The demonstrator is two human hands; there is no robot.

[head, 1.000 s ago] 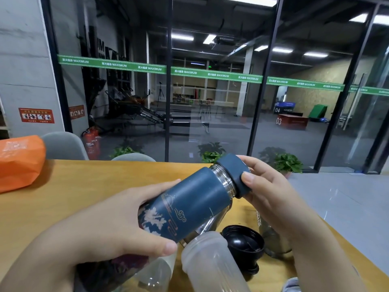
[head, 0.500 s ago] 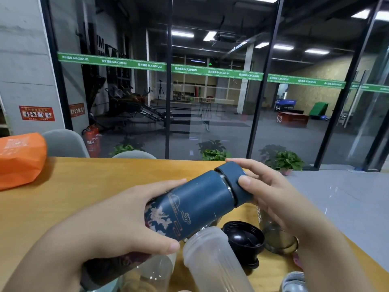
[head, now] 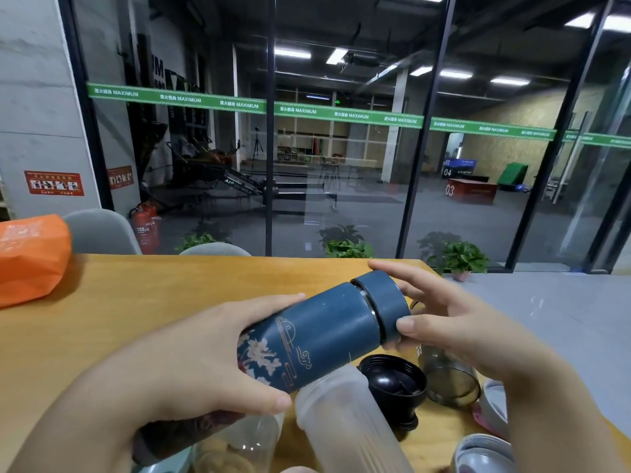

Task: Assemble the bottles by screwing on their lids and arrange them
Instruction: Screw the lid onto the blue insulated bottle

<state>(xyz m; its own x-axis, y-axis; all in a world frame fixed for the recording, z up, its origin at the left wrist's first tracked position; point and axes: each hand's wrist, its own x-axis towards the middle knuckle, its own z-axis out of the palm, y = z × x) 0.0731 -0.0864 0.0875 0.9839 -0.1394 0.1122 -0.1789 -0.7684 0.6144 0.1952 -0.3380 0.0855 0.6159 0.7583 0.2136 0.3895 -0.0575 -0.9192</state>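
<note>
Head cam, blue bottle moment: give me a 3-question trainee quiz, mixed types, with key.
1. True or false: the blue lid sits on the blue flask.
2. Which hand grips the flask's body? A) left hand B) right hand
3. Fill in: the loose black lid lies on the wooden table, mouth facing ____.

Key: 1 true; 2 A; 3 up.
</note>
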